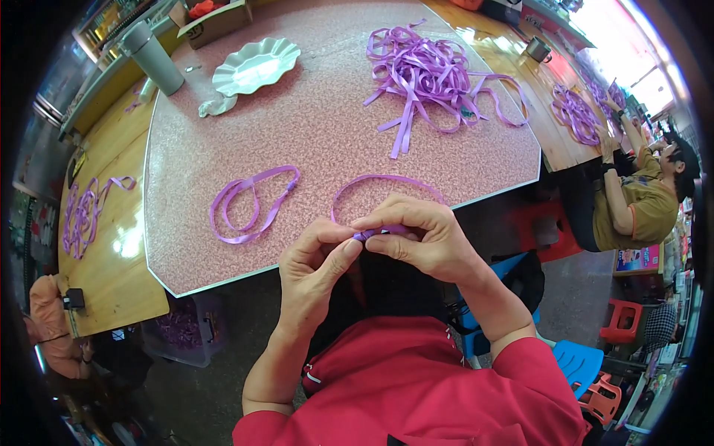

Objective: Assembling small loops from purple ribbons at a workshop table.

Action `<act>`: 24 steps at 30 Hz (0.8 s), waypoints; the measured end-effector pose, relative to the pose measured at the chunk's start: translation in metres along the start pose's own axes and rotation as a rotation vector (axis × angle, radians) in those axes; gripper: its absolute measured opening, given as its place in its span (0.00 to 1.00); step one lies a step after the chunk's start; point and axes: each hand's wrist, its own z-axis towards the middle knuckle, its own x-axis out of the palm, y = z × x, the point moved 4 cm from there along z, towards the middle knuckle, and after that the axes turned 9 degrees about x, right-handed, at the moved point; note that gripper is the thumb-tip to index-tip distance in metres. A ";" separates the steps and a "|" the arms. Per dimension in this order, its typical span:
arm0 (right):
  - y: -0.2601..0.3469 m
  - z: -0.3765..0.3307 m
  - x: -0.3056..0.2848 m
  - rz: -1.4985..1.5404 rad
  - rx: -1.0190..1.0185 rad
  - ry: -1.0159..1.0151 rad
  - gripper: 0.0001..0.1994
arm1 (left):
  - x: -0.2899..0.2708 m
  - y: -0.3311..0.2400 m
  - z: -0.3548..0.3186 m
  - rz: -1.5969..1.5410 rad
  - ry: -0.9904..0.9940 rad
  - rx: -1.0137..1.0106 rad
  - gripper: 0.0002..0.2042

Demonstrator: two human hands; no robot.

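Just past the table's near edge, my left hand (316, 260) and my right hand (420, 234) meet, thumbs and forefingers pinching a purple ribbon (387, 178). Its loop arches up behind my fingers onto the table. A small bunched part of the ribbon shows between the fingertips; its details are too small to make out. To the left of my hands, a looped purple ribbon (251, 181) lies by itself on the pink speckled table (223, 149). Farther off at the right, a tangled heap of purple ribbons (424, 70) spreads out, with several ends trailing toward me.
On the far left stand a grey tumbler (152, 59) and a pale scalloped dish (256, 67), near a cardboard box (212, 22). A co-worker (639, 186) handles ribbons at the right wooden table; another person (56, 316) sits left. Blue stool (576, 364) and plastic bin (182, 334) stand below.
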 end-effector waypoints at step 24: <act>0.000 -0.010 -0.002 0.017 -0.028 -0.154 0.09 | 0.004 -0.002 0.003 0.183 0.030 0.085 0.04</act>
